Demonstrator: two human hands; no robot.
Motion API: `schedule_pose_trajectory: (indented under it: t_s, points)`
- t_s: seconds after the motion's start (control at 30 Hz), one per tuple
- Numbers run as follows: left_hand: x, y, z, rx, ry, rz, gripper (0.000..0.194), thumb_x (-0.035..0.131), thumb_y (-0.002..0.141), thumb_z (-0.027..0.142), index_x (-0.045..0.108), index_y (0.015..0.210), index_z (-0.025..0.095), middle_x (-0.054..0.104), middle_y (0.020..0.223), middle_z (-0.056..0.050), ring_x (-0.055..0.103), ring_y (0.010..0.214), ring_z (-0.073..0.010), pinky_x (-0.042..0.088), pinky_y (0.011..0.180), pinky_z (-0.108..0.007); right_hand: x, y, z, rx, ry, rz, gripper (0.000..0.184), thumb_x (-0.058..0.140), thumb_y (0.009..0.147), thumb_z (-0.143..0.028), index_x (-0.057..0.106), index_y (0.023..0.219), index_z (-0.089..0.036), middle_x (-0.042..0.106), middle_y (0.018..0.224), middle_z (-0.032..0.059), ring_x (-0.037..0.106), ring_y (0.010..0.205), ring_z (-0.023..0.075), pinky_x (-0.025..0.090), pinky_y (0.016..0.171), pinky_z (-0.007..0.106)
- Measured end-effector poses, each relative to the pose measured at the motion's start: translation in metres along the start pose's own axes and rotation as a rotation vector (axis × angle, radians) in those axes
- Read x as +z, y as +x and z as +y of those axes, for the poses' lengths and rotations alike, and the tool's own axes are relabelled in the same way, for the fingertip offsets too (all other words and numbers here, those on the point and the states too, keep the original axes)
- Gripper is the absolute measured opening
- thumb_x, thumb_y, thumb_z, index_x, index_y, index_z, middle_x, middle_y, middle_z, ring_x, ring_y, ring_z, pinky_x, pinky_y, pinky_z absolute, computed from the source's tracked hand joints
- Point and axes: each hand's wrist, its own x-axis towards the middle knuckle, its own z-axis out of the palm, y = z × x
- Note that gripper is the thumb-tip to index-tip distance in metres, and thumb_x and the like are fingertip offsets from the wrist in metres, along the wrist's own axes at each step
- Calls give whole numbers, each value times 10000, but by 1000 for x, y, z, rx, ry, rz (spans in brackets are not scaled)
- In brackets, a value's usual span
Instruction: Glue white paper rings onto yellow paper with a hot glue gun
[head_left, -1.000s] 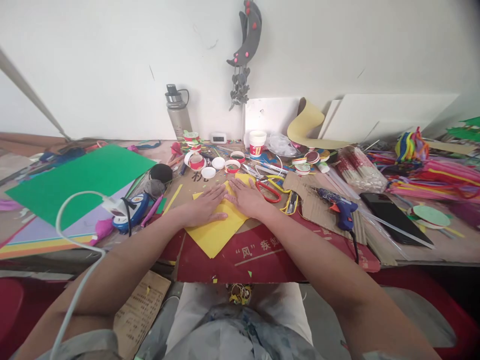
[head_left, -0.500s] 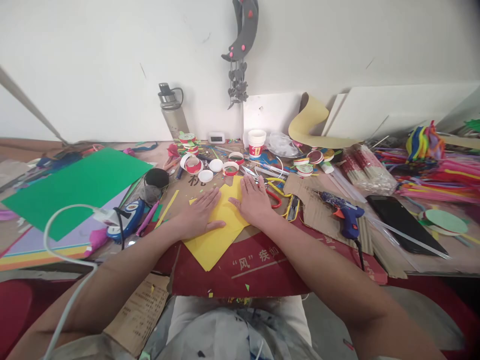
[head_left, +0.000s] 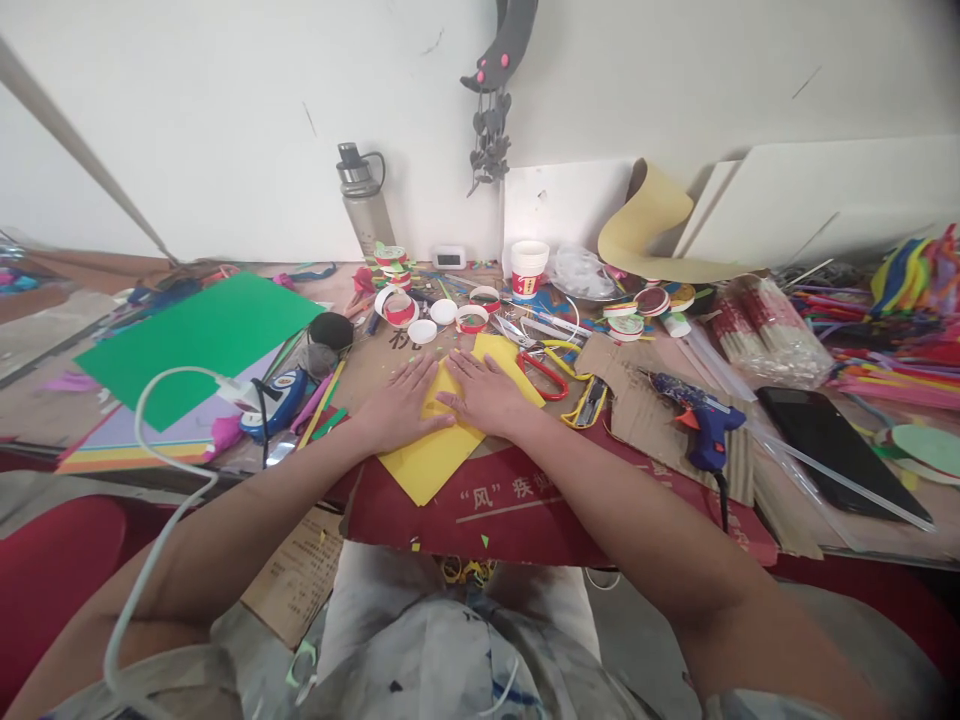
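A yellow sheet of paper (head_left: 431,458) lies on the cluttered craft table, partly over a red printed cardboard (head_left: 525,505). My left hand (head_left: 401,408) rests flat on the sheet's left part, fingers stretched out. My right hand (head_left: 486,395) lies flat beside it on the sheet's right part, fingers spread and pointing left. Both palms press the paper down. Red-handled scissors (head_left: 541,370) lie just right of my right hand.
A green sheet (head_left: 199,338) on a stack of coloured paper sits at the left. A blue glue gun (head_left: 701,425), a black phone (head_left: 829,448), tape rolls (head_left: 397,308), a paper cup (head_left: 529,268) and a metal bottle (head_left: 366,212) surround the work spot. A white cable (head_left: 161,470) loops at the left.
Both hands stay flat on the yellow sheet; the right hand spread outward, then slid back left toward the left hand. The camera view has shifted.
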Motion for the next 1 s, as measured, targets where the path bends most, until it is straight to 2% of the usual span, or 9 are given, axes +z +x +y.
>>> schedule_pose_trajectory:
  t_s: [0.2, 0.33, 0.53, 0.63, 0.77, 0.83, 0.9, 1.0]
  points:
    - [6, 1, -6, 46, 28, 36, 998, 430, 1047, 722, 206, 1765, 66, 172, 1845, -210, 148, 1735, -343, 151, 1416, -502, 0, 0, 3, 110, -15, 15, 777, 285, 1162, -540, 266, 1756, -39, 186, 1847, 118, 165, 1730, 272, 117, 1401, 532]
    - [4, 1, -3, 38, -11, 5, 1061, 419, 1025, 767, 209, 1754, 25, 128, 1845, -225, 111, 1738, -355, 140, 1415, -518, -1, -2, 6, 145, -64, 28, 777, 280, 1162, -524, 244, 1759, -28, 167, 1847, 133, 156, 1731, 298, 130, 1391, 562]
    - [-3, 1, 7, -7, -60, -39, 1131, 416, 1004, 809, 179, 1761, 2, 64, 1848, -220, 67, 1743, -352, 90, 1421, -505, 3, -2, 10, 187, -101, 38, 783, 280, 1159, -533, 249, 1764, -36, 181, 1846, 154, 185, 1725, 307, 163, 1388, 518]
    - [-4, 0, 7, -17, -63, -52, 1145, 400, 1009, 813, 177, 1755, -27, 56, 1846, -222, 55, 1743, -352, 87, 1422, -502, 6, -2, 15, 228, -122, 65, 787, 272, 1157, -547, 281, 1756, -38, 217, 1832, 181, 218, 1717, 315, 149, 1388, 546]
    - [0, 0, 3, 10, -63, 9, 1097, 415, 1018, 786, 226, 1745, -14, 127, 1835, -239, 121, 1736, -360, 141, 1416, -518, 7, -4, 21, 340, -148, 149, 807, 305, 1148, -542, 337, 1717, 30, 264, 1799, 259, 254, 1703, 361, 115, 1386, 594]
    - [2, 1, 1, 17, -51, 37, 1085, 418, 1025, 766, 226, 1741, -25, 141, 1833, -248, 123, 1735, -357, 143, 1417, -507, 6, -4, 16, 313, -149, 233, 832, 323, 1143, -553, 319, 1717, 48, 223, 1807, 270, 200, 1717, 364, 76, 1391, 591]
    - [4, 1, -1, 16, -41, 52, 1097, 400, 1027, 770, 221, 1738, -46, 144, 1831, -256, 108, 1737, -354, 133, 1420, -497, 6, -3, 7, 207, -117, 258, 850, 303, 1143, -575, 263, 1743, 26, 162, 1829, 236, 129, 1733, 335, 70, 1397, 571]
    - [5, 1, -2, 27, -35, 60, 1121, 376, 1015, 810, 248, 1736, -40, 168, 1827, -258, 120, 1735, -356, 138, 1420, -507, 7, 2, -7, 53, -51, 120, 842, 253, 1150, -586, 229, 1760, -5, 135, 1847, 178, 95, 1739, 292, 114, 1400, 531]
